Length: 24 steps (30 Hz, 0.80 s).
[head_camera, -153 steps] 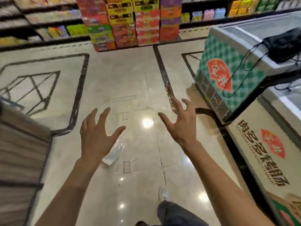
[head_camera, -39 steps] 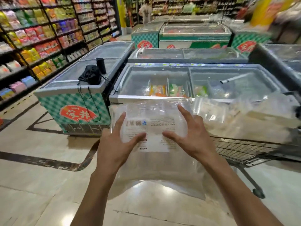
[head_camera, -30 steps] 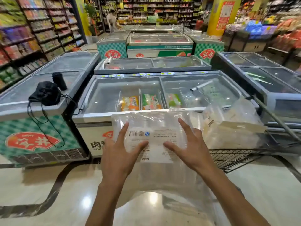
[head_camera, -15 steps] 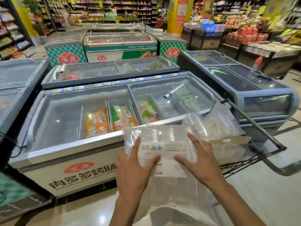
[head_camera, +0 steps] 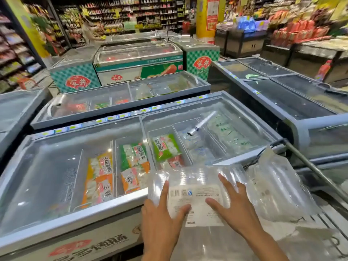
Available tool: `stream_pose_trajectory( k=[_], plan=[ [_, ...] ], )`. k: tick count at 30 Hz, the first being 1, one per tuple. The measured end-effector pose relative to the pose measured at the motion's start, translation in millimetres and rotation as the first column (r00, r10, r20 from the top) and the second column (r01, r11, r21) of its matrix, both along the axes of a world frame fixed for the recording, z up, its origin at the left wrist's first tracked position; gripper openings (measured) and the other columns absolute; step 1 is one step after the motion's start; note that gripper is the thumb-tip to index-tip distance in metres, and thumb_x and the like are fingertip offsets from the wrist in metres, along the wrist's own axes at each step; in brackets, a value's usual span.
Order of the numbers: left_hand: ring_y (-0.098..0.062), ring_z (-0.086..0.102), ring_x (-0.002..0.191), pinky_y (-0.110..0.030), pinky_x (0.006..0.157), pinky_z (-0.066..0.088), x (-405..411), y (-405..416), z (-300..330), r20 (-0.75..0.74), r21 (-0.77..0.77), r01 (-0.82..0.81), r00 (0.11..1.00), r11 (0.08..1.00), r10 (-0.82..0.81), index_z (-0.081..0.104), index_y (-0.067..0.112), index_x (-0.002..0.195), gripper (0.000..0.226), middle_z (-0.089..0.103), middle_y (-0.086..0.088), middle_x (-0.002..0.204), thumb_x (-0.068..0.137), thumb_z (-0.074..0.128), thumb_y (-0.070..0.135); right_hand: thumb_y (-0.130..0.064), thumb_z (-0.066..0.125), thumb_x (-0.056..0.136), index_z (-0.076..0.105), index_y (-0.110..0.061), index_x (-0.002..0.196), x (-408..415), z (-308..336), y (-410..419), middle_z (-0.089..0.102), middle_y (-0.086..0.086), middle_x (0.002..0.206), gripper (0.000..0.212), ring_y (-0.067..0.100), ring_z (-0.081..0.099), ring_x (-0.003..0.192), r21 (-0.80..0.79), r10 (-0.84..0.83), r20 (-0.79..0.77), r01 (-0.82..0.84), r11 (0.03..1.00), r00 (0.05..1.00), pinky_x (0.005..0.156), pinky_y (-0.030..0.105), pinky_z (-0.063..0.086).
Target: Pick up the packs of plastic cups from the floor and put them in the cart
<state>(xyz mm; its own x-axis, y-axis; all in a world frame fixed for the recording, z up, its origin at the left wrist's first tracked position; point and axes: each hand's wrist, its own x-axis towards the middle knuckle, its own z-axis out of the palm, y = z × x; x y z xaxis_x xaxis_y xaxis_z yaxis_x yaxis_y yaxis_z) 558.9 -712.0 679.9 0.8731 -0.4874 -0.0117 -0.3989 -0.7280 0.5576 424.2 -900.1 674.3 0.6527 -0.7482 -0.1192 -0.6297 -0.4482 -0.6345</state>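
Note:
I hold a clear pack of plastic cups with a white barcode label between both hands, low in the middle of the view. My left hand grips its left side and my right hand its right side. The pack hangs over the near end of the wire cart, whose dark handle runs up the right side. Another clear pack of cups lies in the cart just right of my right hand.
A glass-topped chest freezer with frozen food bags stands directly in front and left of the cart. More freezers fill the space behind and to the right. A white marker lies on the freezer lid. Shelves and a person are far back.
I have turned right and stepped closer to the cart, carrying the pack forward. The pack now sits lower, over the cart's near end beside the pack inside it.

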Motion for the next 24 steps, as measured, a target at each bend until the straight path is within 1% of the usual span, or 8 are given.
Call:
stream_pose_trajectory(
  k=[4,7,11,14,16,19,21,24],
  plan=[
    [-0.026,0.039,0.134,-0.036,0.101,0.043,17,-49,-30,-0.016,0.021,-0.017,1.000,1.000,0.018,-0.010,0.065,0.152,0.098,0.035,-0.007,0.140,0.077,0.047,0.091,-0.095,0.047,0.068,0.014,-0.058,0.156,35,-36,-49,0.016,0.004,0.162,0.101,0.027,0.040,0.144,0.005,-0.005,-0.054,0.005,1.000,0.999,0.109,0.041,0.043],
    [-0.031,0.039,0.139,-0.036,0.109,0.038,24,-72,-68,-0.037,0.033,0.029,0.999,0.999,-0.028,-0.020,0.060,0.151,0.102,0.032,-0.013,0.155,0.079,0.045,0.090,-0.104,0.020,0.060,0.005,-0.057,0.156,49,-82,-67,0.014,0.009,0.164,0.108,0.033,0.037,0.144,0.018,-0.021,-0.178,0.025,1.000,0.984,0.110,0.046,0.043],
    [-0.035,0.063,0.103,-0.041,0.082,0.057,31,-85,-109,0.093,0.102,0.012,0.995,0.995,-0.022,-0.003,0.060,0.153,0.105,0.061,-0.013,0.129,0.063,0.038,0.094,-0.099,-0.005,0.064,-0.004,-0.056,0.156,50,-117,-70,0.014,0.010,0.165,0.102,0.032,0.037,0.142,-0.055,-0.071,-0.256,0.059,0.997,0.964,0.112,0.042,0.041],
    [-0.028,0.046,0.130,-0.034,0.104,0.045,29,-98,-103,-0.100,0.154,-0.003,0.995,0.988,0.019,-0.037,0.062,0.140,0.112,0.041,-0.007,0.135,0.047,0.013,0.099,-0.093,0.009,0.080,-0.006,-0.054,0.157,52,-114,-74,0.014,0.011,0.166,0.088,0.031,0.029,0.148,-0.090,-0.092,-0.261,0.071,0.993,0.961,0.117,0.042,0.031],
    [-0.024,0.042,0.134,-0.031,0.108,0.040,33,-95,-101,-0.117,0.111,0.023,0.993,0.994,-0.010,-0.038,0.062,0.138,0.110,0.036,-0.005,0.133,0.047,0.012,0.100,-0.095,0.006,0.077,-0.003,-0.055,0.158,52,-112,-72,0.010,0.012,0.169,0.091,0.032,0.016,0.154,-0.113,-0.099,-0.248,0.073,0.991,0.964,0.121,0.044,0.024],
    [-0.033,0.051,0.132,-0.042,0.103,0.049,45,-98,-98,-0.119,0.256,0.073,0.992,0.964,-0.043,0.001,0.053,0.160,0.128,0.042,-0.012,0.145,0.048,0.042,0.098,-0.102,0.004,0.065,0.028,-0.053,0.155,54,-111,-70,0.025,0.016,0.166,0.105,0.037,0.026,0.151,-0.142,-0.122,-0.273,0.085,0.986,0.954,0.117,0.052,0.033],
    [-0.044,0.059,0.121,-0.055,0.086,0.058,66,-104,-119,-0.082,0.248,0.112,0.992,0.962,-0.095,0.046,0.044,0.146,0.118,0.050,-0.021,0.141,0.039,0.065,0.090,-0.105,0.008,0.063,0.042,-0.050,0.150,58,-112,-76,0.034,0.015,0.162,0.108,0.037,0.033,0.148,-0.097,-0.115,-0.257,0.093,0.991,0.959,0.114,0.053,0.038],
    [-0.039,0.039,0.134,-0.057,0.093,0.054,83,-113,-63,0.154,0.140,0.137,0.975,0.981,-0.158,0.064,0.041,0.135,0.094,0.041,-0.019,0.150,0.051,0.080,0.079,-0.106,-0.001,0.058,0.039,-0.050,0.151,73,-73,-84,0.028,0.011,0.165,0.116,0.033,0.026,0.152,-0.098,-0.083,-0.208,0.063,0.993,0.975,0.117,0.048,0.032]
  ],
)
